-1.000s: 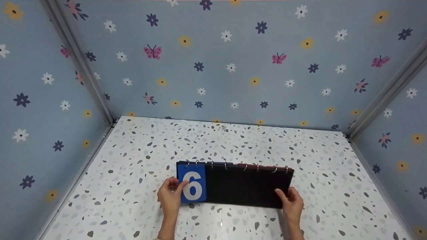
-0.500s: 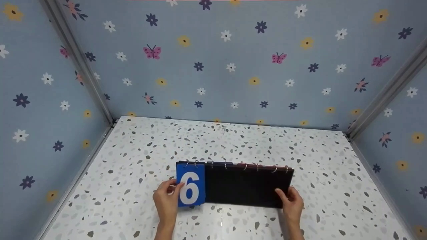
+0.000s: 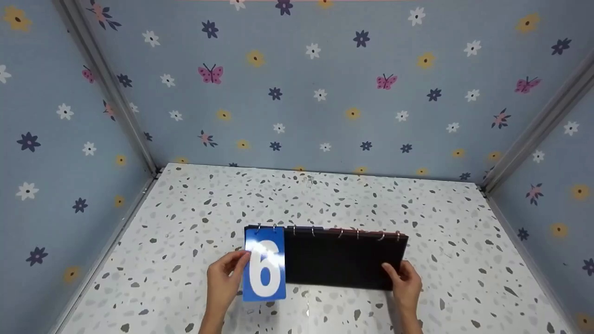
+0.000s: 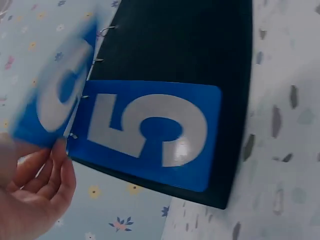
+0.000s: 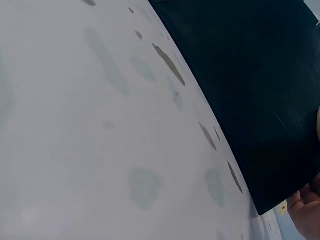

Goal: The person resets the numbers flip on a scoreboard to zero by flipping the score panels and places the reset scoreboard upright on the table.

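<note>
A black flip scoreboard (image 3: 343, 260) with metal rings along its top edge stands tilted on the table, between both hands. My left hand (image 3: 226, 276) pinches the left edge of a blue number card (image 3: 267, 264) bearing a white 6, at the board's left end. That card is raised off the board on its rings. Under it, in the left wrist view, lies another blue card (image 4: 150, 132) with a white 5. My right hand (image 3: 405, 280) grips the board's right edge, thumb on the black front and fingers behind, partly hidden.
The speckled white table (image 3: 195, 213) extends around the board. Blue flowered panels (image 3: 320, 111) enclose it at the back and both sides, with grey metal posts (image 3: 106, 83) at the corners. Thin blue and reddish edges show behind the board's top.
My left hand has moved left and toward me, lifting the 6 card away from the board, so it looks larger and catches a glare. The right hand stays in place on the board.
</note>
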{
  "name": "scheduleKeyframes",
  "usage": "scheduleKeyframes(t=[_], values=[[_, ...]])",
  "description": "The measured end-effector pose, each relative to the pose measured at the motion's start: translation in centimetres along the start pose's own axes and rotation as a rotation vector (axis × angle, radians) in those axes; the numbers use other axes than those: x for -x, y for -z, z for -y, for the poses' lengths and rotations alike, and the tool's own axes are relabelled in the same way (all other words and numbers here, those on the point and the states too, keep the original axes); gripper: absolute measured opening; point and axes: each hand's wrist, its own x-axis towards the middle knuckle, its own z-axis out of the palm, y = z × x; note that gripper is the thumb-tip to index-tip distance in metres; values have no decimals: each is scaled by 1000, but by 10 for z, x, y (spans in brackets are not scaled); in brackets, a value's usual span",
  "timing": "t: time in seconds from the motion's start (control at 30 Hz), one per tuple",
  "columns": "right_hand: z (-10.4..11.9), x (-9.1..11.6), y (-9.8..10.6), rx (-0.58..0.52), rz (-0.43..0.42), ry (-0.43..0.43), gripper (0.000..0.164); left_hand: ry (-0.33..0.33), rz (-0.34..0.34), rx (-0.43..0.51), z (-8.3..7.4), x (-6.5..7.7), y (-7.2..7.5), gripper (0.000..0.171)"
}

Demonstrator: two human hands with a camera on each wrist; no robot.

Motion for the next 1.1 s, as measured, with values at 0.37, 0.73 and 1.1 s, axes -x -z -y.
scheduleKeyframes(t=[0.37, 0.73, 1.1], values=[[-3, -2, 0, 35, 2, -34, 21, -290, -36, 65, -12, -17, 10, 20], [-3, -2, 0, 39, 7, -26, 21, -534, -198, -76, -37, -57, -1, 13], [-4, -2, 1, 45, 19, -14, 18, -460, -183, -170, -18, -100, -17, 10]])
